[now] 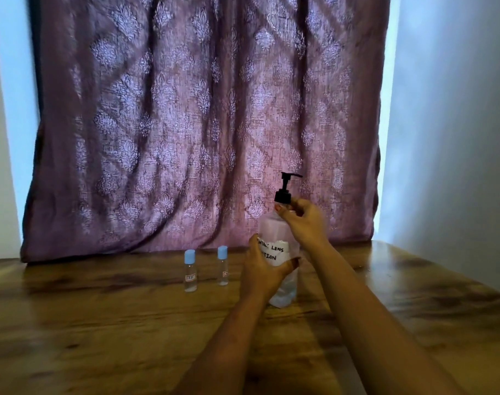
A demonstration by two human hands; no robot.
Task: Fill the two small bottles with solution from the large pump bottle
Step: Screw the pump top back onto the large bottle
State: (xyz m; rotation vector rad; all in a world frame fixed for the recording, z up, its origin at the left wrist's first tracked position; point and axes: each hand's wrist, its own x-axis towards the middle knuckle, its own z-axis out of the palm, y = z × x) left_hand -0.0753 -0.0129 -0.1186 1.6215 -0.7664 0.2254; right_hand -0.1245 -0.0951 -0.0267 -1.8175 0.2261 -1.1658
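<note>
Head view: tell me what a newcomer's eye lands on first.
The patterned purple curtain fills the background. In front, on the wooden table, both hands hold the large pump bottle: left hand round its labelled body, right hand at its black pump. Two small blue-capped bottles stand left of it.

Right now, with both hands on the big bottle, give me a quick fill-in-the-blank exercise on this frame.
1. Both small bottles have ____ caps.
2. In the view they stand to the ____ of the pump bottle.
3. The left hand grips that bottle at its white ____.
4. The right hand grips its neck, under the ____ pump head.
Missing words: blue; left; label; black.
</note>
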